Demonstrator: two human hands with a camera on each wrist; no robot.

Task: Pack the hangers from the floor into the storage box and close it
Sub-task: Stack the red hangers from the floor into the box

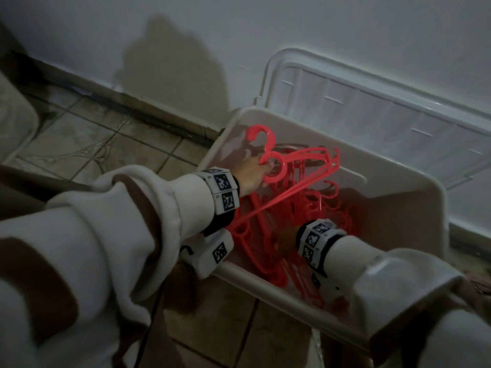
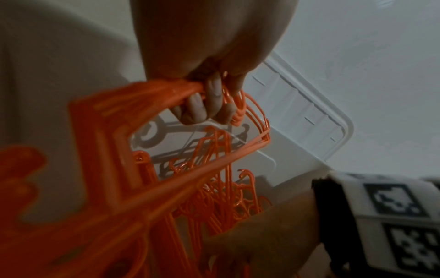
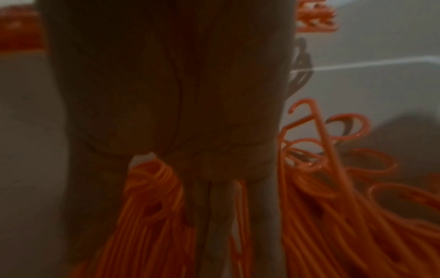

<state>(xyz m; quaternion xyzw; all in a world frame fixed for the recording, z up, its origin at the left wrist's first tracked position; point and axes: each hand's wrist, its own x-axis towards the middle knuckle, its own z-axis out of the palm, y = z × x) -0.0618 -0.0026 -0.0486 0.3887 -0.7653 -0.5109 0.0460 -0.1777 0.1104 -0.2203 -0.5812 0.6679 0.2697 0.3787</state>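
The white storage box (image 1: 393, 216) stands on the floor with its lid (image 1: 372, 107) swung back against the wall. Inside lies a tangled pile of red hangers (image 1: 318, 205). My left hand (image 1: 252, 172) is over the box's left end; its curled fingers (image 2: 204, 105) grip a bunch of red hangers (image 1: 305, 160) just below the hooks, and the bunch slants down into the pile (image 2: 214, 197). My right hand (image 1: 288, 236) reaches deep into the box. Its straight fingers (image 3: 226, 225) push down among the hangers (image 3: 333, 216).
The box sits on a beige tiled floor (image 1: 106, 144) close to a white wall with a dark baseboard (image 1: 159, 120). A pale bulky object (image 1: 13, 115) fills the left edge. A black cable (image 1: 151, 328) hangs below my left forearm.
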